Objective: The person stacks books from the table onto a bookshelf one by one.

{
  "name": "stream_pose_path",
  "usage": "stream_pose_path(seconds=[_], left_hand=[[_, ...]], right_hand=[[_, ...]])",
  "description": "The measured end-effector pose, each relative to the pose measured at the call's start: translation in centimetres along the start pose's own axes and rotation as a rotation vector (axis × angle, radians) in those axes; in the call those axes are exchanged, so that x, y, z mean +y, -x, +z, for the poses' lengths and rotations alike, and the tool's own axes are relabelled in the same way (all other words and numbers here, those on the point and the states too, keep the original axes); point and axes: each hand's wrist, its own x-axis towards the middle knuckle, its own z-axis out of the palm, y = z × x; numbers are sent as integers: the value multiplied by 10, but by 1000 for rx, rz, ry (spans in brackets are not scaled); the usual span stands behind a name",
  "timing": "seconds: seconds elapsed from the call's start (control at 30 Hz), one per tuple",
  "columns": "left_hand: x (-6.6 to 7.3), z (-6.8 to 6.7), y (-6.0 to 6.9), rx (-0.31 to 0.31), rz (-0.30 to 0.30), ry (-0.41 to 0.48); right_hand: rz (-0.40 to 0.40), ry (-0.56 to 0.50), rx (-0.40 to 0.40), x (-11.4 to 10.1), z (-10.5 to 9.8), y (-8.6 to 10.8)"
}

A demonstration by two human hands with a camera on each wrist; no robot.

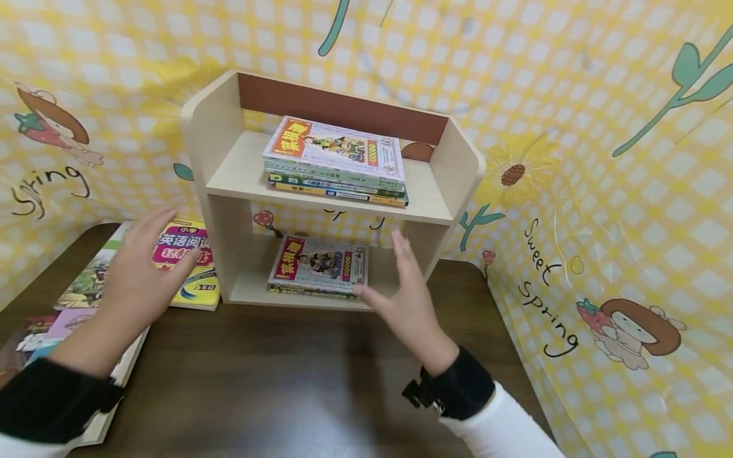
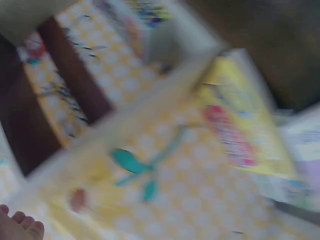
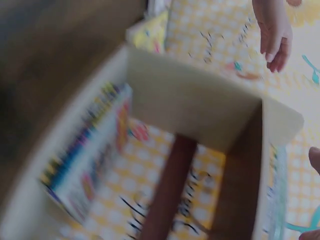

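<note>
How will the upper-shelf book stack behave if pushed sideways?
The upper stack would probably slide before tipping: it lies flat, wider than tall. Its layers may shift, since the edges look uneven and no band shows. Likely fairly heavy for its size, being several books piled closely.

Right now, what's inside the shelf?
The shelf holds an upper stack and a lower stack of books. Each stack's top cover shows; covers beneath are hidden, leaving edges or spines. The board directly under each stack is covered too.
</note>
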Motion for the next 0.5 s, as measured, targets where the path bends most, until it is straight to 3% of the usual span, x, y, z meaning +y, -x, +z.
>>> stream_pose_path(seconds=[0.07,0.2,0.37,0.5], left_hand=[[-23,-6,17,13,-78,-43],[-69,-14,42,-32,-259,-142],[-117,-22,58,-164,-483,-247],[-149,-28,66,-324,-659,-334]], right_hand=[[33,-8,-45,6,10,17],[83,-6,-130,18,29,43],[155,-14,-210,34,44,66],[164,-19,-236,46,53,79]])
